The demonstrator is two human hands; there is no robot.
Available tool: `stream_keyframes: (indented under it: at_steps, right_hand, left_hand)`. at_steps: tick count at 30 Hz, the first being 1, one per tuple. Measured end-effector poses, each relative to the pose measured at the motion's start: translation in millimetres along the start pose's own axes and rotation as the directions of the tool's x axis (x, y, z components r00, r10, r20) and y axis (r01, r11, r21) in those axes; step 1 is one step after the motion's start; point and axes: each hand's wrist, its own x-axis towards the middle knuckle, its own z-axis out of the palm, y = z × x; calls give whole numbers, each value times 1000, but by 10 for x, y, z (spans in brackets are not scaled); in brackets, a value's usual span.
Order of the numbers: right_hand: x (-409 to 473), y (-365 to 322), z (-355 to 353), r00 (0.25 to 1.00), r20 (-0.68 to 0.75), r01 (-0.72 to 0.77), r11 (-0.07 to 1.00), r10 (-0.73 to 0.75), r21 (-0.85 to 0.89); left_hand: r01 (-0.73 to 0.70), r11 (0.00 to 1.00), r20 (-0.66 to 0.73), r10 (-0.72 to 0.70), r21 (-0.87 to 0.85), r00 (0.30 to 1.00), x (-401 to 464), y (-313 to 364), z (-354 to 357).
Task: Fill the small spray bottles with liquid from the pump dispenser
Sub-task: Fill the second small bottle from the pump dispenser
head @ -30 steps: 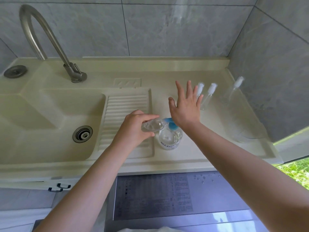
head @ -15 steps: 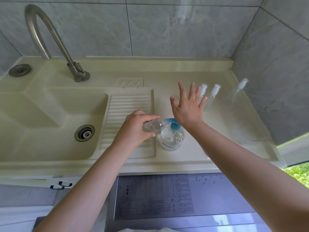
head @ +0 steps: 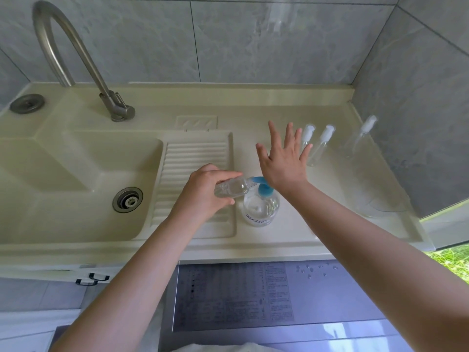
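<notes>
Bright, soft daylight from the right; sharp centre, wide-angle bending at edges.

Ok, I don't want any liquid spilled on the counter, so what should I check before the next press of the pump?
1. Small bottle firmly held in left hand: ok.
2. Bottle mouth at the blue pump spout: ok, looks lined up.
3. Right hand flat with its heel over the pump: ok; contact cannot tell.
4. Pump dispenser upright on the counter: ok.
5. Fill level in the held bottle: cannot tell.
6. Three capped spray bottles stand beyond the hand, apart from it: ok.
</notes>
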Motion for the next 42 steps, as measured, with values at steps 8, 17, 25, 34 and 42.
stream_keyframes:
  at_steps: [8,17,25,34,42]
  right_hand:
    - [-18,55,85,998,3,67,995,-67,-73]
    - [56,50,37,978,37,205,978,-204,-28]
    - [33,32,4,979,0,203,977,-204,-68]
    - [19,14,55,965,-75,228,943,-252,-241]
    - [51,17,-34,976,-99,169,965,-192,-201]
  left_hand:
    - [2,1000,35,-2,-1,999,14,13,10]
    - [-14,1000,31,13,15,999,-4,2,-32]
    - [-8,1000,45,9,-5,999,1,40,-6]
    - [11,1000,61,-10,-15,998,20,74,-14]
    - [-13,1000,48,14,-17,999,29,70,-39]
